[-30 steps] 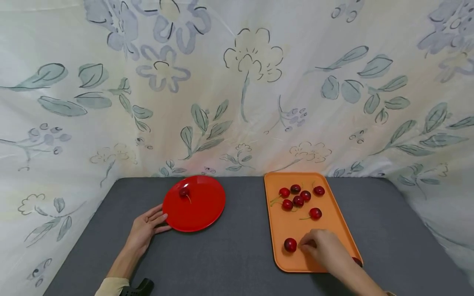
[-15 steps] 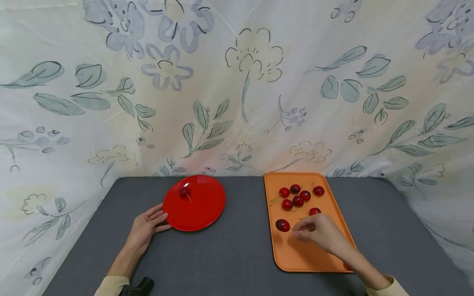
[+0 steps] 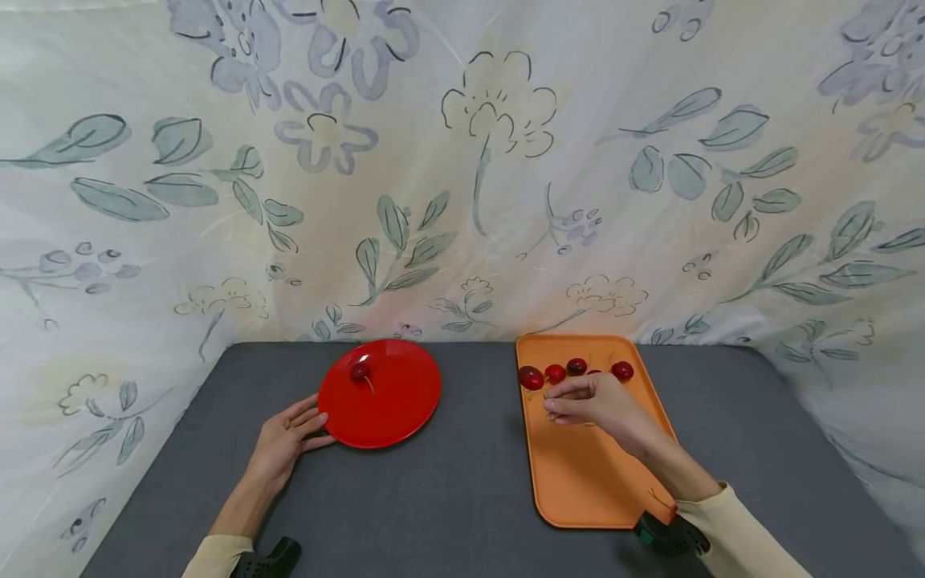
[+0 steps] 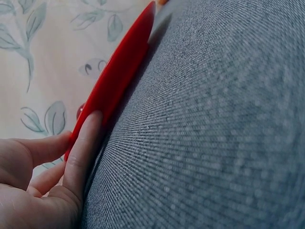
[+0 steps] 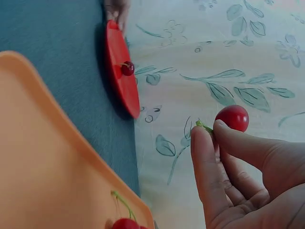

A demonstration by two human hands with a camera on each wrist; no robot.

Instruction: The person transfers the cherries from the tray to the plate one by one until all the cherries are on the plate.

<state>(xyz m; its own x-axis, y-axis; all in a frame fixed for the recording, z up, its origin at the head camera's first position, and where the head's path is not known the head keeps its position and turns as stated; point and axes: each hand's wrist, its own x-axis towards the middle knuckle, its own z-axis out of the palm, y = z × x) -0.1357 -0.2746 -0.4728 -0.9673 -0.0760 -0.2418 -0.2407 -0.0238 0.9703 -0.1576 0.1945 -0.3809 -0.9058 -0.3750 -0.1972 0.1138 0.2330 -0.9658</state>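
Observation:
My right hand [image 3: 600, 409] pinches a dark red cherry [image 5: 232, 117] by its green stem, between thumb and fingertips, above the left side of the orange tray [image 3: 578, 482]. My left hand [image 3: 280, 449] grips the near left rim of a round red plate [image 3: 393, 409], with thumb and fingers on either side of the rim in the left wrist view. One cherry [image 3: 360, 371] with its stem lies on the plate. Several more cherries, among them a dark one [image 3: 576, 367], lie at the tray's far end; some are hidden behind my right hand.
Another cherry stem [image 3: 661, 499] shows at the tray's near right corner, beside the black wrist device [image 3: 668, 534]. Plate and tray stand apart on a dark grey table [image 3: 433, 498]. A floral cloth [image 3: 491, 201] hangs behind the table.
My right hand has lifted the cherry from the near part of the tray and carried it away from me and leftward. The left hand stays at the plate's rim.

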